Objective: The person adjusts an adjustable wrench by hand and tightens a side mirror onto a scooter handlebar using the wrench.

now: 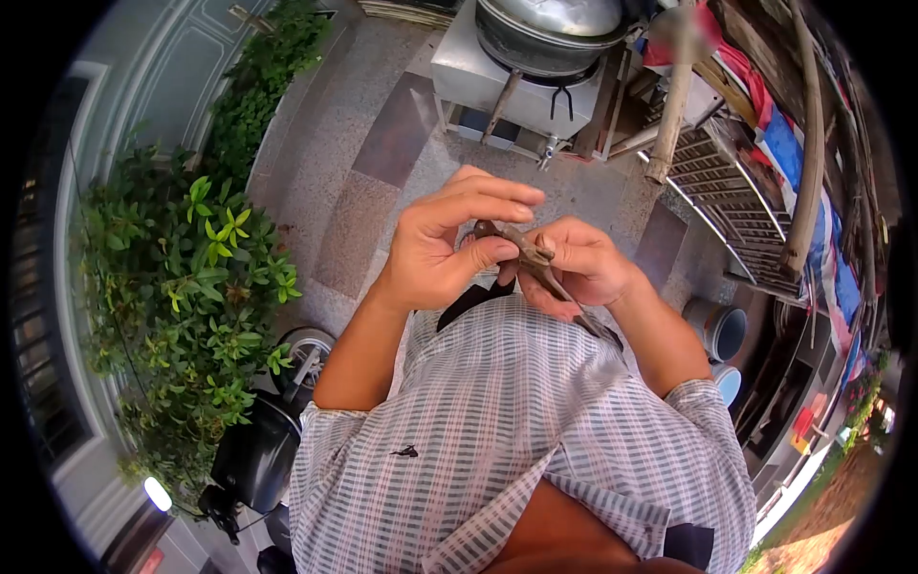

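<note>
Both of my hands are raised in front of my striped shirt, around a small knobbly brown object with a rounded end at the left and a long thin end tapering down to the right. Its exact kind I cannot make out; the outline is somewhat like a small bird. My left hand presses its thumb on the object near the rounded end, with the fingers curved over it. My right hand pinches the middle between thumb and fingers, and the thin end slants past its fingers toward the shirt. The underside is hidden.
A large lidded pot sits on a metal-clad stove ahead. Leafy bushes line the left, above a parked motorbike. On the right are a metal rack, wooden poles and buckets.
</note>
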The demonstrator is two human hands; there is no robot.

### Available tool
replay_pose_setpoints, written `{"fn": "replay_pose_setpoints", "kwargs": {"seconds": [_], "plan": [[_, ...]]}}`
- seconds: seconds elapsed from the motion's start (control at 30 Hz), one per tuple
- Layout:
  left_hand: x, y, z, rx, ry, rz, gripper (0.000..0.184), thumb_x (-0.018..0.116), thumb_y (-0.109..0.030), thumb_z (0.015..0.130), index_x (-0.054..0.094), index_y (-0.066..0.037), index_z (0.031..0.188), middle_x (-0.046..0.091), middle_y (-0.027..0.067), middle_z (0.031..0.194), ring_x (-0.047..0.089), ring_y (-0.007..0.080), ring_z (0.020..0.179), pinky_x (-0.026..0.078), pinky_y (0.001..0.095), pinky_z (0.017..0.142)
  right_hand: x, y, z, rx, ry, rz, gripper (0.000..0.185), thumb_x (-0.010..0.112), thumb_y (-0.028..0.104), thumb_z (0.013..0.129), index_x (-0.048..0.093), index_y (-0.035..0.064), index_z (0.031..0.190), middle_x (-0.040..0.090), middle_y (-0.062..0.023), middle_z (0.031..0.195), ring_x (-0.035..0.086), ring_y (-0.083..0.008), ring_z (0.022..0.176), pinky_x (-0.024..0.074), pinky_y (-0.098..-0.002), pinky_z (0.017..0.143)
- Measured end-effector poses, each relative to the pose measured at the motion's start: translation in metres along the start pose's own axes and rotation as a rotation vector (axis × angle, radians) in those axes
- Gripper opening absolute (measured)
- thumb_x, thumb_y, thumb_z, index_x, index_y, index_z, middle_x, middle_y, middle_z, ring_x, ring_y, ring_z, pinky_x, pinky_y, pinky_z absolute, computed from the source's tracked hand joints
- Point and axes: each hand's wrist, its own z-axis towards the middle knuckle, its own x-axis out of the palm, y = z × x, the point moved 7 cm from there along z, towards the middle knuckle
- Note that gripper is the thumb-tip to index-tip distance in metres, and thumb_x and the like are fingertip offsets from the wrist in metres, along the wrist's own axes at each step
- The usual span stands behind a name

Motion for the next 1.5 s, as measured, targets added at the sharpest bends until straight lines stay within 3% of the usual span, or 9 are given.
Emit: {"fn": "replay_pose_setpoints", "kwargs": {"seconds": [0.1, 0.2, 0.23, 0.43, 0.53, 0.87, 1.17, 1.27, 1.5], "plan": [[-0.010, -0.018, -0.056, -0.143, -0.436, 0.211, 0.052, 0.074, -0.004, 0.089, 0.055, 0.001, 0.137, 0.057, 0.0170, 0.138, 0.063, 0.0205, 0.109, 0.052, 0.0343, 0.090, 0.011, -0.002, 0.018, -0.083, -0.169, -0.263, 0.029, 0.062, 0.025, 0.103, 0.060, -0.0034, 0.100, 0.063, -0.0096, 0.068, 0.058, -0.0117, 0.048, 0.0447, -0.0240, 0.041], [0.007, -0.024, -0.124, -0.274, -0.667, -0.123, 0.045, 0.072, -0.005, 0.093, 0.055, 0.004, 0.135, 0.064, 0.0150, 0.124, 0.063, 0.0158, 0.100, 0.052, 0.0294, 0.083, 0.024, -0.020, 0.029, -0.025, -0.260, -0.563, 0.021, 0.065, 0.019, 0.101, 0.059, -0.0006, 0.098, 0.064, -0.0073, 0.069, 0.059, -0.0102, 0.051, 0.0459, -0.0241, 0.042], [0.012, -0.028, -0.139, -0.271, -0.720, -0.141, 0.037, 0.067, -0.007, 0.098, 0.057, 0.005, 0.132, 0.066, 0.0129, 0.114, 0.064, 0.0134, 0.096, 0.053, 0.0273, 0.079, 0.030, -0.034, 0.033, -0.003, -0.231, -0.590, 0.019, 0.067, 0.017, 0.099, 0.059, 0.0003, 0.095, 0.063, -0.0058, 0.069, 0.058, -0.0091, 0.050, 0.0448, -0.0240, 0.043], [0.018, -0.058, -0.228, -0.269, -1.070, 0.018, 0.023, 0.067, -0.011, 0.099, 0.064, 0.003, 0.118, 0.070, 0.0097, 0.103, 0.065, 0.0113, 0.089, 0.055, 0.0269, 0.074, 0.084, -0.111, 0.047, 0.116, -0.084, -0.747, 0.020, 0.069, 0.015, 0.098, 0.058, 0.0003, 0.090, 0.063, -0.0054, 0.068, 0.058, -0.0082, 0.052, 0.0436, -0.0237, 0.044], [0.020, -0.069, -0.273, -0.226, -1.227, -0.124, 0.020, 0.067, -0.013, 0.100, 0.065, 0.002, 0.113, 0.070, 0.0087, 0.099, 0.065, 0.0109, 0.085, 0.055, 0.0273, 0.073, 0.111, -0.141, 0.055, 0.160, 0.012, -0.827, 0.019, 0.068, 0.015, 0.099, 0.057, -0.0002, 0.092, 0.063, -0.0055, 0.069, 0.058, -0.0090, 0.052, 0.0447, -0.0242, 0.045], [-0.014, -0.146, -0.412, -0.162, -1.453, 0.092, 0.016, 0.067, -0.014, 0.100, 0.068, 0.002, 0.100, 0.069, 0.0052, 0.086, 0.056, 0.0065, 0.069, 0.046, 0.0237, 0.060, 0.217, -0.265, 0.103, 0.567, 0.316, -0.510, 0.017, 0.059, 0.017, 0.103, 0.060, 0.0007, 0.103, 0.067, -0.0090, 0.075, 0.057, -0.0112, 0.048, 0.0398, -0.0252, 0.037], [-0.068, -0.234, -0.602, -0.213, -1.753, 0.277, 0.022, 0.067, -0.017, 0.099, 0.068, 0.003, 0.091, 0.069, 0.0045, 0.079, 0.061, 0.0076, 0.070, 0.050, 0.0239, 0.063, 0.345, -0.431, 0.174, 0.654, 0.500, -0.748, 0.014, 0.057, 0.018, 0.104, 0.058, 0.0039, 0.102, 0.062, -0.0055, 0.075, 0.053, -0.0105, 0.048, 0.0383, -0.0234, 0.040], [-0.079, -0.277, -0.651, -0.304, -1.808, 0.442, 0.026, 0.066, -0.022, 0.101, 0.068, 0.003, 0.091, 0.068, 0.0047, 0.076, 0.058, 0.0074, 0.064, 0.044, 0.0222, 0.057, 0.392, -0.463, 0.196, 0.674, 0.562, -0.772, 0.014, 0.055, 0.015, 0.105, 0.057, 0.0020, 0.101, 0.063, -0.0049, 0.076, 0.053, -0.0079, 0.049, 0.0395, -0.0224, 0.041], [-0.111, -0.397, -0.787, -0.007, -2.122, 0.654, 0.022, 0.065, -0.017, 0.101, 0.069, 0.003, 0.093, 0.071, 0.0085, 0.082, 0.060, 0.0084, 0.067, 0.046, 0.0219, 0.060, 0.490, -0.506, 0.281, 0.604, 0.760, -0.946, 0.019, 0.052, 0.020, 0.106, 0.059, 0.0024, 0.104, 0.063, -0.0052, 0.077, 0.057, -0.0094, 0.051, 0.0425, -0.0227, 0.041]]}}
